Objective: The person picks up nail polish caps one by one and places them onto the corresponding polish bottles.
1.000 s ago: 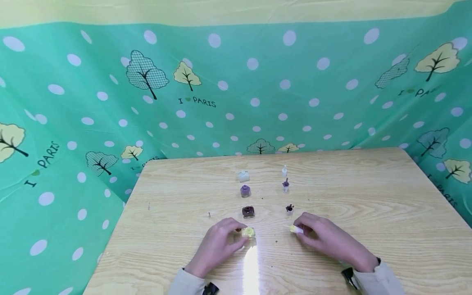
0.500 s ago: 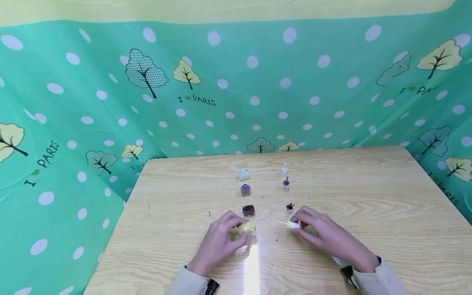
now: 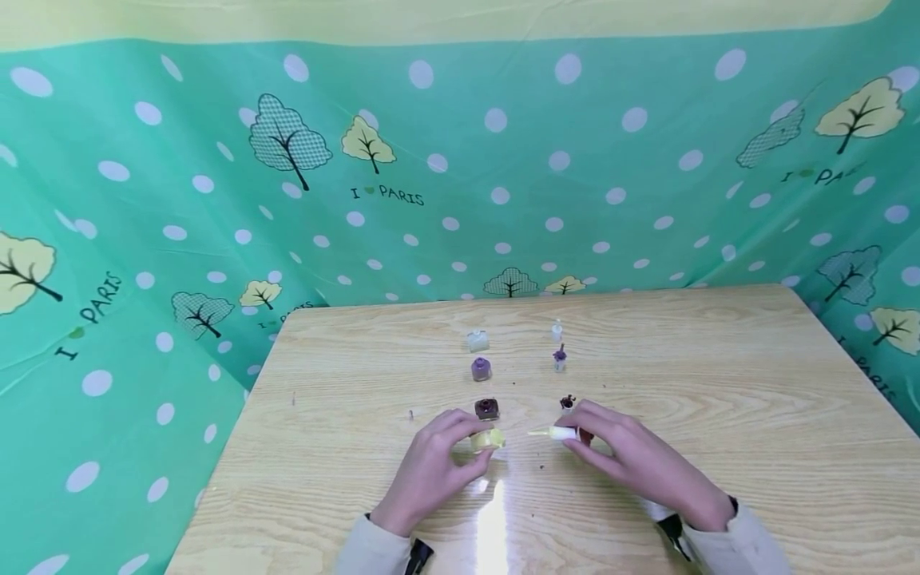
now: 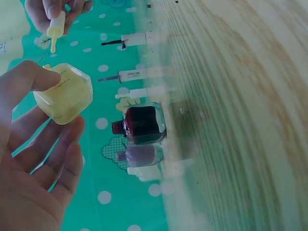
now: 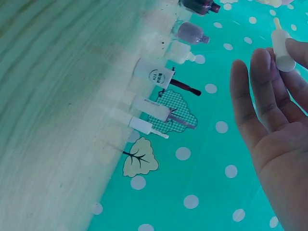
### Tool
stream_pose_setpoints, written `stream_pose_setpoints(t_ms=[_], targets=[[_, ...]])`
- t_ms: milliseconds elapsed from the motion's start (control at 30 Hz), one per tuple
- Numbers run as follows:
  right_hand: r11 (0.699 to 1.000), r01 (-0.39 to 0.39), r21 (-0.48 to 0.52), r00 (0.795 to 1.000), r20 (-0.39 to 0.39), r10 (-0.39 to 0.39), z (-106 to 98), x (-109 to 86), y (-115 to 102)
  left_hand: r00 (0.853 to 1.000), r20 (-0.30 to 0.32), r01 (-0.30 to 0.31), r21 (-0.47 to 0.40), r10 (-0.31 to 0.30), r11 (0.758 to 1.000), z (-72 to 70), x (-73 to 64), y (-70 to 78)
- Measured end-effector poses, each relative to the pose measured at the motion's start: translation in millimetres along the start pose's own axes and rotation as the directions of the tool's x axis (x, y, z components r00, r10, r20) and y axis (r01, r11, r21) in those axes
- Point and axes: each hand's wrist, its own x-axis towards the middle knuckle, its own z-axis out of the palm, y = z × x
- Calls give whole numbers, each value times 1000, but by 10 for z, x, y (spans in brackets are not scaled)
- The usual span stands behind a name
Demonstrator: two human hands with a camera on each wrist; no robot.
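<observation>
In my head view the left hand (image 3: 440, 463) pinches the yellow faceted glass bottle (image 3: 485, 442), neck tipped toward three o'clock; I judge more tilt could spill it. My left-wrist view shows only thumb and fingertips gripping, so it might slip. In my right-wrist view the right hand (image 5: 284, 130) pinches the white plastic cap (image 5: 283, 53), outer fingers loosely extended; a wobble could smear its yellow brush (image 5: 276, 23).
</observation>
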Motion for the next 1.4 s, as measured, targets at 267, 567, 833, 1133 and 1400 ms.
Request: stream_pose_setpoints(t_ms=[267, 567, 833, 1133, 1400], targets=[[998, 53, -19, 998, -43, -54, -6, 22, -72, 999, -23, -37, 46, 38, 998, -8, 28, 53], [991, 134, -28, 988, -69, -136, 13, 64, -119, 997, -30, -65, 71, 68, 995, 2, 54, 92], [991, 129, -25, 990, -53, -130, 25, 81, -144, 997, -20, -78, 67, 80, 995, 1, 66, 127], [991, 132, -32, 990, -39, -134, 47, 100, -158, 995, -21, -94, 63, 96, 994, 10, 79, 144], [994, 109, -29, 994, -10, -110, 67, 119, -177, 996, 1, -90, 53, 90, 994, 22, 94, 173]])
